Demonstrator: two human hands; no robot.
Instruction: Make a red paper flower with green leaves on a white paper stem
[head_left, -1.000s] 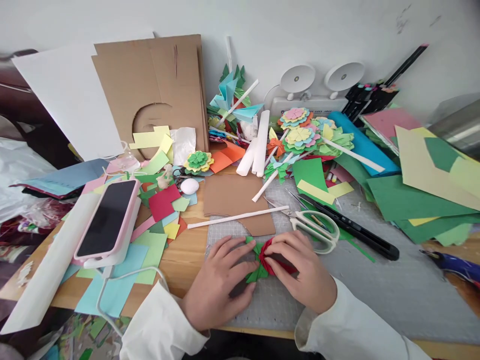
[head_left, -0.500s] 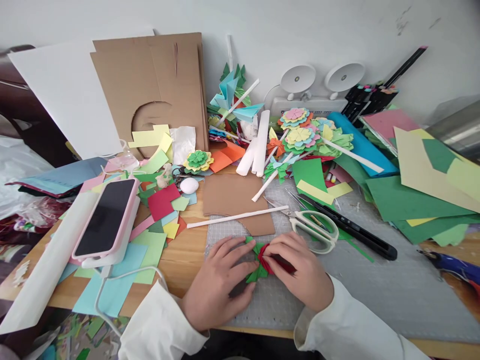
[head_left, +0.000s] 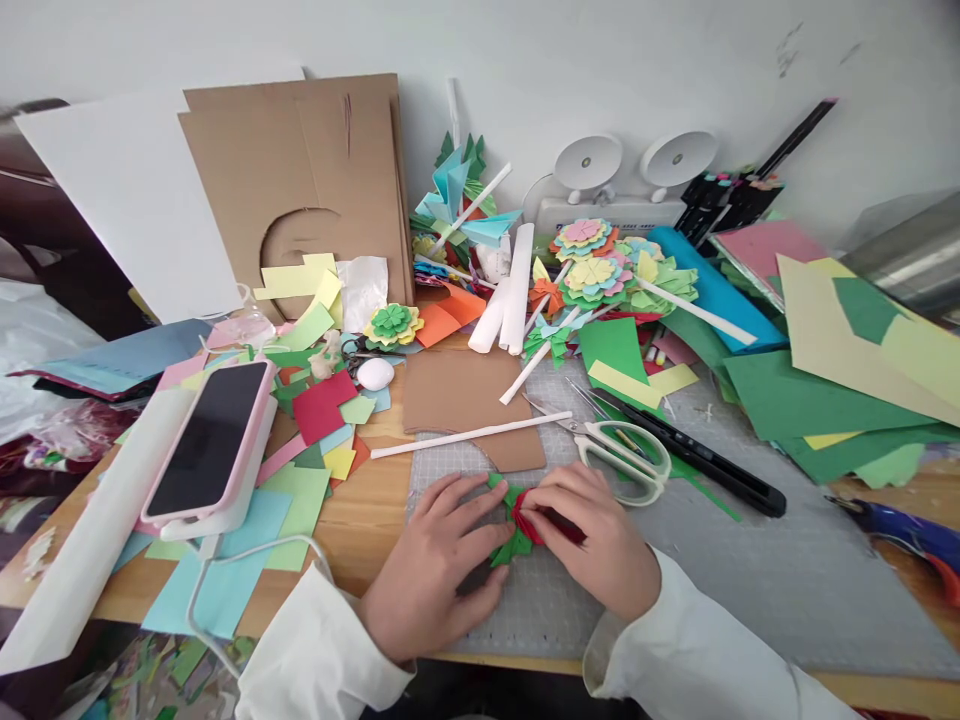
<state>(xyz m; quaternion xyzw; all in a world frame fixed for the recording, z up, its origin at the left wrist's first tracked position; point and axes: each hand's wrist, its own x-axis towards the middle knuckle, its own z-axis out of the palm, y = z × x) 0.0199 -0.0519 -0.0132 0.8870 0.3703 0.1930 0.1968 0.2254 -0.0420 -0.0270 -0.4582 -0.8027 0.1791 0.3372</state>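
A folded paper piece lies on the grey cutting mat [head_left: 750, 580] near the table's front edge; its green part [head_left: 506, 547] shows between my hands and its red part [head_left: 531, 520] sits on top. My left hand [head_left: 435, 560] rests on the green paper with fingers spread and pressing down. My right hand [head_left: 592, 540] has its fingers curled over the red paper, pinching it. Both white sleeves reach in from the bottom.
White-handled scissors [head_left: 626, 452] and a black tool [head_left: 705, 458] lie just beyond my right hand. A white paper stick [head_left: 465, 435] crosses brown card [head_left: 465, 400]. A pink-cased phone [head_left: 210, 440] sits left among paper scraps. Paper flowers [head_left: 592, 270], coloured sheets [head_left: 825, 390] and cardboard [head_left: 315, 180] stand behind.
Both hands stay on the folded paper with only small finger shifts. The view has drifted slightly.
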